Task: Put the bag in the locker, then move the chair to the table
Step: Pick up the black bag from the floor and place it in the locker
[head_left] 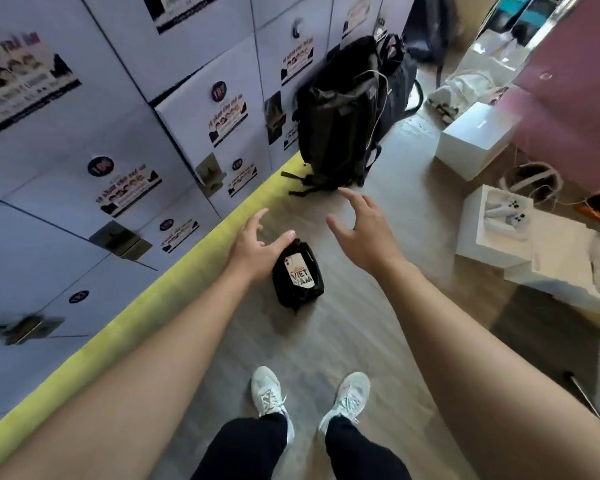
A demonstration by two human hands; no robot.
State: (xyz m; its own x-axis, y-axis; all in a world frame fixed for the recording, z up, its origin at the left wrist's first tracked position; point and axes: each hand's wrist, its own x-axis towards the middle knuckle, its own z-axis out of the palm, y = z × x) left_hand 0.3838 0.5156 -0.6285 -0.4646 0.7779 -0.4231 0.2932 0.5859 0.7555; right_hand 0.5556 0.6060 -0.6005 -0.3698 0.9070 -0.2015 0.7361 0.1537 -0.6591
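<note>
While both bare arms reach down from the bottom corners of the view, a small black bag lies on the grey wood-look floor near the middle of the view, just ahead of a pair of white shoes at 6 o'clock. A light patch on top of the bag reads "VIET NAM".

The left hand is at the bag's 10 o'clock edge. Its fingers are spread, and the thumb lies against the bag's top corner; nothing is pinched, and I cannot tell whether the other fingers touch the bag. The right hand hangs at 1 o'clock from the bag, apart from it, with fingers spread and curled, holding nothing.

A wall of white lockers fills the view from 8 to 12 o'clock, their doors shut and dotted with stickers and printed notices too blurred to read. A yellow strip runs along the foot of the lockers, from the lower left up toward the centre. At 12 o'clock a large black backpack stands upright against the lockers, with a thin white cord hanging over it.

At 2 to 3 o'clock, well apart from the small bag, are white boxes, one of them open with pale items inside, next to coiled cables and a pink surface at the right edge.
</note>
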